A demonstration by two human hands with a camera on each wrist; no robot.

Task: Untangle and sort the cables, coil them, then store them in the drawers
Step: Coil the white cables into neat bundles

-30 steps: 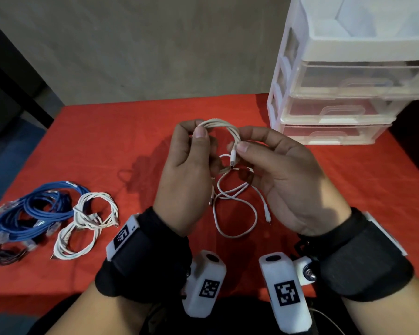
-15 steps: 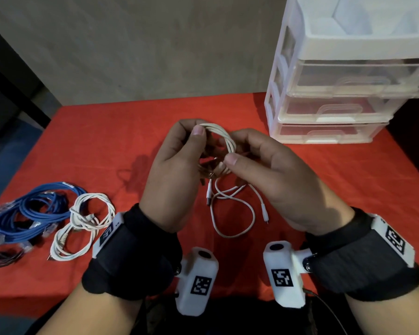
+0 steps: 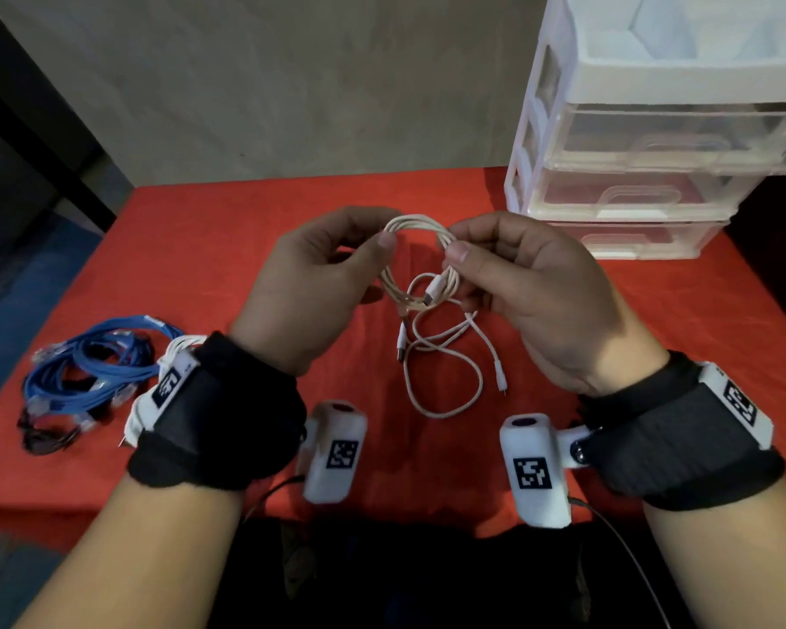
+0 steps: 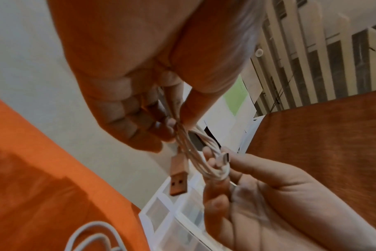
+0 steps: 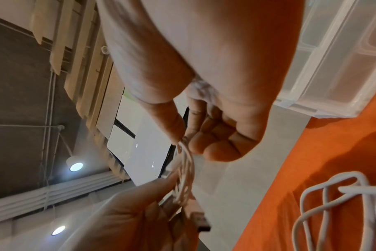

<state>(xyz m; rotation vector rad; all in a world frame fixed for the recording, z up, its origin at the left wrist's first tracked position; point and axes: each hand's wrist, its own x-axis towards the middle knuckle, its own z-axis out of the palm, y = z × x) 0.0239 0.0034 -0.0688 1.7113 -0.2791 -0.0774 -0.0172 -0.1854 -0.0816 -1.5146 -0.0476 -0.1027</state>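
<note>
Both hands hold one coiled white USB cable [image 3: 420, 222] in the air above the red table [image 3: 200, 247]. My left hand [image 3: 384, 238] pinches the coil's left side between thumb and fingers. My right hand [image 3: 455, 247] pinches its right side. In the left wrist view the USB-A plug [image 4: 178, 180] hangs below the left hand [image 4: 176, 123], and the small plug [image 4: 224, 157] lies against the right hand's fingers [image 4: 217, 212]. The right wrist view shows the right hand [image 5: 182, 139] pinching the strands [image 5: 186, 169]. A second white cable [image 3: 443, 379] lies loose on the table under the hands.
A clear plastic drawer unit [image 3: 654, 147] stands at the back right, its drawers closed. At the left lie a blue cable bundle [image 3: 91, 360], a white coil [image 3: 178, 349] partly hidden by my left wrist, and a small black cable [image 3: 42, 435].
My hands have drawn apart, spreading the coil into an open loop between them. Half a second ago they were close together over the bunched strands.
</note>
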